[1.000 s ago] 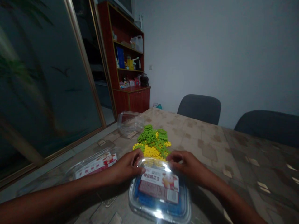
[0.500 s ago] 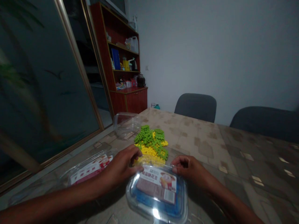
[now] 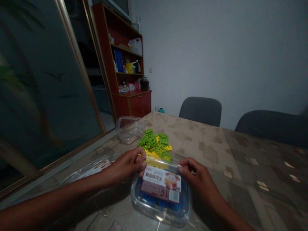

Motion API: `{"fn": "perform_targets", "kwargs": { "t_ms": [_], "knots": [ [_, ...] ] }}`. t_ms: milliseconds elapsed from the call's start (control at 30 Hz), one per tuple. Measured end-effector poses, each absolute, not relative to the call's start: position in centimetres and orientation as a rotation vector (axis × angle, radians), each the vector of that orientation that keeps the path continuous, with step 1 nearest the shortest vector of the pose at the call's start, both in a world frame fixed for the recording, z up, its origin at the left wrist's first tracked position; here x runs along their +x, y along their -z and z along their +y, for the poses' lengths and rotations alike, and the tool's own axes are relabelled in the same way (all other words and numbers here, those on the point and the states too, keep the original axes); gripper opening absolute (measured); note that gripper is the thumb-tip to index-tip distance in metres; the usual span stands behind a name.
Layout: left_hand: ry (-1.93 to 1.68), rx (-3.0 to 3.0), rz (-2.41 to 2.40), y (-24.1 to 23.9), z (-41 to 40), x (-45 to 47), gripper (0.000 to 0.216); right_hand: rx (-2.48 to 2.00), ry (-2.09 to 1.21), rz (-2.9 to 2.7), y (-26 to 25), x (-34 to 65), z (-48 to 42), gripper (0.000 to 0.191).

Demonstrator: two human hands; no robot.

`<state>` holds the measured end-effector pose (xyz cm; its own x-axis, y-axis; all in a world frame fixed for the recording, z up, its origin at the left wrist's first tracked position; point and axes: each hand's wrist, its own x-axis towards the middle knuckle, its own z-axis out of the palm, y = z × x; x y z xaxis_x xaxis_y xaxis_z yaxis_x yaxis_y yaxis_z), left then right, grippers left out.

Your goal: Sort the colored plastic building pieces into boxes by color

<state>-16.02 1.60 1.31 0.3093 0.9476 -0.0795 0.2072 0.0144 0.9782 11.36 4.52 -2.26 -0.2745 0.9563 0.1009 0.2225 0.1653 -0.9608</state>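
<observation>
A clear plastic box [image 3: 158,217] sits at the lower middle of the frame, over the table [image 3: 202,141]. Its top faces up, carrying a white and maroon label [image 3: 160,183], and blue pieces [image 3: 154,201] show inside through the plastic.

The left hand [image 3: 132,162] comes in from the lower left, forearm slanting up across the frame, wrist bent and fingers curled. Its grip is closed, thumb against fingers, pinching the box's upper-left edge. The right hand [image 3: 197,175] reaches in from the lower right, palm turned inward, bent fingertips at the box's upper-right corner; whether that grip pinches the edge, I cannot tell.

Just above the box in the frame lies a loose pile of green and yellow pieces [image 3: 154,144], its near part overlapped by the box. To the pile's upper left stands an open clear container [image 3: 126,131]. Farther left, partly hidden behind the left forearm, lies clear packaging [image 3: 83,165] with a printed label.

A reddish cabinet [image 3: 137,105] stands in the upper left.
</observation>
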Motion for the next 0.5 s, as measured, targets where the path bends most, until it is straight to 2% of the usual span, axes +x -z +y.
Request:
{"fn": "perform_targets", "kwargs": {
  "t_ms": [167,333,500],
  "knots": [
    [-0.767,1.462,1.088,-1.0,2.3,-16.7,0.050,-1.151,-0.824,-1.702,2.5,10.8,3.3,0.020],
    [-0.642,1.538,1.094,-1.6,2.3,-17.1,0.056,-1.116,-0.773,-1.735,2.5,10.4,3.4,0.018],
    [-0.740,1.447,1.144,-1.2,2.4,-16.4,0.056,-1.110,-0.714,-1.734,3.4,10.6,3.8,0.018]
  ]
}}
